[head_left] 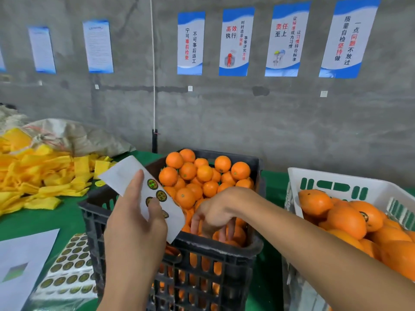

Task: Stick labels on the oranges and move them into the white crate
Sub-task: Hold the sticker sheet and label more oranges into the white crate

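Below, right hand point(215, 215) curls loosely over firm, round, smooth oranges point(202, 176) in the black crate point(213, 250), best cupped whole; left hand point(134, 223) pinches the limp label strip point(143, 189).

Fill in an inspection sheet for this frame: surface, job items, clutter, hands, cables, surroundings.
Surface: green table, crowded.
Job items: black crate heaped with oranges; white crate at right holds more, one labelled orange showing; label strip with a few stickers left; full label sheets at lower left.
Clutter: yellow foam sleeves, sack, white paper.
Hands: left hand holds the label strip; right hand reaches into the black crate, fingers among the oranges, grasp not clear.
Cables: white cord hanging down the wall.
Surroundings: concrete wall with posters.
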